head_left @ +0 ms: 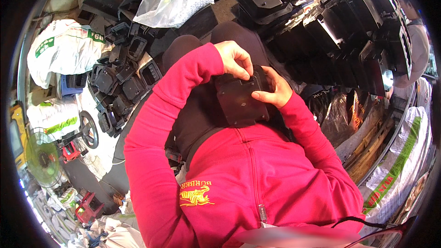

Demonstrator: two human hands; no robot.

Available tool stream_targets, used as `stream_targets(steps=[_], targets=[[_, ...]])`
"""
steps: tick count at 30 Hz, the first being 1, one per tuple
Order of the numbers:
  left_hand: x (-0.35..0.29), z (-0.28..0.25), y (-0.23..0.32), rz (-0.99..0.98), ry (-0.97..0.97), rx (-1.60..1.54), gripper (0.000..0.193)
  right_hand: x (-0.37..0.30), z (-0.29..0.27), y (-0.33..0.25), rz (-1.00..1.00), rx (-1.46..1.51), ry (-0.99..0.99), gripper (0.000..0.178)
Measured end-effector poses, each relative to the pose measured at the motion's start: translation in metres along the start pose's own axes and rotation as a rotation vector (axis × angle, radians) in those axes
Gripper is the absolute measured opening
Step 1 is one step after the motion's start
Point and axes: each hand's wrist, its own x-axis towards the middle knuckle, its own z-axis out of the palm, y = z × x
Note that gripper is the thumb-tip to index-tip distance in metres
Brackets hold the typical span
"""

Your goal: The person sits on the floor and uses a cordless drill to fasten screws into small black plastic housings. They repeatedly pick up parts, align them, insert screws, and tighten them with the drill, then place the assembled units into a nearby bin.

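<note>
A black box-shaped housing point(240, 104) with rounded corners and a small mark on its face rests on my lap against my red jacket. My right hand point(275, 88) grips its far right side, the thumb lying over the top face. At the far edge, my left hand point(235, 59) has its fingertips pinched together beside a small notch in the housing. Whatever those fingertips hold, if anything, is too small to make out.
Many black housings point(131, 87) lie heaped at the left. Stacked black panels point(340, 32) fill the right side. A clear plastic bag point(172, 1) sits beyond my knees, a white sack point(64, 50) at far left. A green fan point(43, 157) stands lower left; another person point(413, 41) is at far right.
</note>
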Motion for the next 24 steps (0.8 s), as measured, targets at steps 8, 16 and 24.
stream_targets(steps=[8, 16, 24], targets=[[-0.008, 0.021, -0.013, -0.003, 0.206, -0.176, 0.017, -0.001, 0.002, -0.004, 0.017, 0.019, 0.006, 0.080], [-0.013, 0.032, -0.009, 0.063, 0.321, -0.001, 0.018, -0.001, 0.002, -0.003, 0.029, -0.039, 0.023, 0.083], [-0.006, 0.028, -0.012, -0.016, 0.297, -0.020, 0.018, -0.001, -0.002, 0.005, 0.012, 0.007, -0.010, 0.089]])
